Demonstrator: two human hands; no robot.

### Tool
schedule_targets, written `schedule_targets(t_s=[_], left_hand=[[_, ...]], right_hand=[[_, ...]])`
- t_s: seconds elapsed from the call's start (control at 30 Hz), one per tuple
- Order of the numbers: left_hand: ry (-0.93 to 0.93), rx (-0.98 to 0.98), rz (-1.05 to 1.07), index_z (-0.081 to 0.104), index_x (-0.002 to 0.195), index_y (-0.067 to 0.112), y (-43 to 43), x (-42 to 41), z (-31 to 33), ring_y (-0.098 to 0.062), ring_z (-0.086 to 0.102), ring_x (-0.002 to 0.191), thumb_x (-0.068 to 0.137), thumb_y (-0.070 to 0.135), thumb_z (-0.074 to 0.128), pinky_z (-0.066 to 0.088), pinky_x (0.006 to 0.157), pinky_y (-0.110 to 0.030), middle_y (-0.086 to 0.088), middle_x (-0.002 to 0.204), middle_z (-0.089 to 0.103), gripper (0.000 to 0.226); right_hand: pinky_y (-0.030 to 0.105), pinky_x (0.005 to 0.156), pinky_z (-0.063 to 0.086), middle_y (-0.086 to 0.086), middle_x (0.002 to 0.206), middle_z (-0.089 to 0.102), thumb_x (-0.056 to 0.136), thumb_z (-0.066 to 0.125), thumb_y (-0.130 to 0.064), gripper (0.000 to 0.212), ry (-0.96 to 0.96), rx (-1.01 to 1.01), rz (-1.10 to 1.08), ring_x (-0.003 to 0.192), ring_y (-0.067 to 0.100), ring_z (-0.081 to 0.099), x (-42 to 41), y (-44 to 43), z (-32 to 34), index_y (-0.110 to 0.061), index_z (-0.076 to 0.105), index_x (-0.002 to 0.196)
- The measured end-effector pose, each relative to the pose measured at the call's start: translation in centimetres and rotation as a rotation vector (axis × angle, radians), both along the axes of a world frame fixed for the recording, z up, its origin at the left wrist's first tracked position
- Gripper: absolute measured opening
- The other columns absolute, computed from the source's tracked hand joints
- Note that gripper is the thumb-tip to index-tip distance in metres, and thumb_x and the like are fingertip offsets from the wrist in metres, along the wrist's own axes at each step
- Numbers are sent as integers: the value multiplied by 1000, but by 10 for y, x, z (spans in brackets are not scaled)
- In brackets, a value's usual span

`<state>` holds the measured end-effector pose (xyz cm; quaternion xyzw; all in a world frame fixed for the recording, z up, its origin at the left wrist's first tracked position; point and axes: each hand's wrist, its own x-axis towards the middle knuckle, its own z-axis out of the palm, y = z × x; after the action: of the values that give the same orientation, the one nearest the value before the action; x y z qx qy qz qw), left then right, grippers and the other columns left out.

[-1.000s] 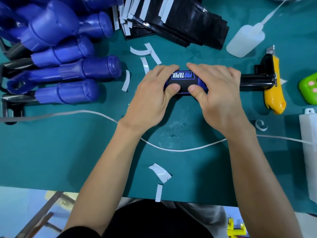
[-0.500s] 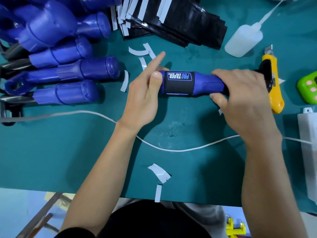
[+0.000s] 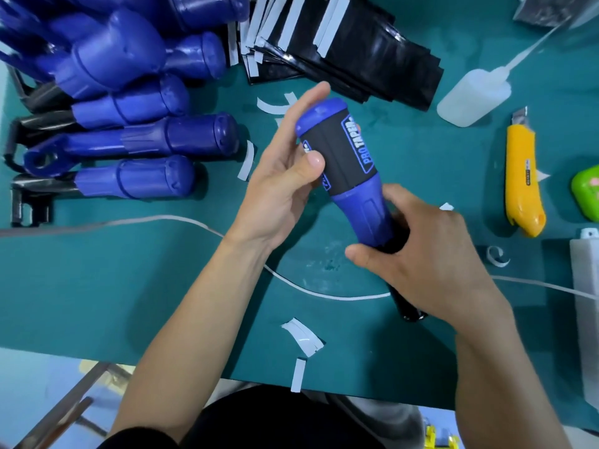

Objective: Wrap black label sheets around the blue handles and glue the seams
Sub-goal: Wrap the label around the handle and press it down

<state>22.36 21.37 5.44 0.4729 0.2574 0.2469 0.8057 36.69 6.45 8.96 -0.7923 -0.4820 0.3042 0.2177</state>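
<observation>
Green table (image 3: 97,286), seen from above. Far left: a heap of spare handles (image 3: 129,92), blue, lying on their sides. Far centre: a fanned stack of black sheets (image 3: 372,59) with white strips along their edges.

Centre: both hands hold one handle (image 3: 359,215), tilted, with its butt end far and its black shaft near-right. The right hand (image 3: 431,254) grips the lower end, fingers curled round where blue meets black and thumb pointing left. The left hand (image 3: 278,189) holds the upper part, its thumb pressed on the label (image 3: 343,150) and its fingers together and nearly straight behind the handle. The label is black, printed PRO TAPER, and wraps the upper part.

Far right: a glue bottle (image 3: 470,98) on its side, with a yellow knife (image 3: 522,176) just nearer. Peeled white strips (image 3: 303,337) lie scattered on the table.
</observation>
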Motion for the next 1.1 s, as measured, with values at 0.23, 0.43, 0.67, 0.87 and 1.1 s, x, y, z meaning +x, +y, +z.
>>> schedule_targets(t_s=[0.23,0.43,0.67,0.87,1.1], left_hand=[[-68,-46,-73,39,155,22,2,0,-1,-35,42,119,86,40,81,36,104,-53,-11,128,52,82],[-85,-28,-40,40,151,25,-1,0,6,-11,58,91,84,37,84,50,86,-26,7,103,62,82],[-99,-35,-39,45,144,20,-4,-2,11,-13,62,84,78,37,89,53,77,-28,4,95,65,81],[-106,-67,-28,44,148,22,-4,-1,13,-22,58,99,79,37,88,51,92,-34,-8,112,61,83],[-106,-64,-117,22,161,16,-3,2,3,-35,50,133,91,25,75,38,116,-50,-18,145,55,88]], right_hand=[[9,54,37,-19,60,53,63,77,-61,37,367,-7,127,54,5,47,-2,6,-4,-42,49,77],[40,68,50,10,79,66,64,77,-56,68,572,-16,164,69,29,56,7,6,-9,-3,65,104],[23,59,38,5,68,47,65,78,-50,69,701,-9,198,62,11,42,10,6,-10,4,62,103],[14,54,33,-11,60,42,65,76,-49,34,562,18,127,55,5,36,3,5,-8,-27,52,77],[10,54,39,-13,63,55,67,73,-45,28,197,99,9,56,9,48,-2,4,-9,-41,48,79]])
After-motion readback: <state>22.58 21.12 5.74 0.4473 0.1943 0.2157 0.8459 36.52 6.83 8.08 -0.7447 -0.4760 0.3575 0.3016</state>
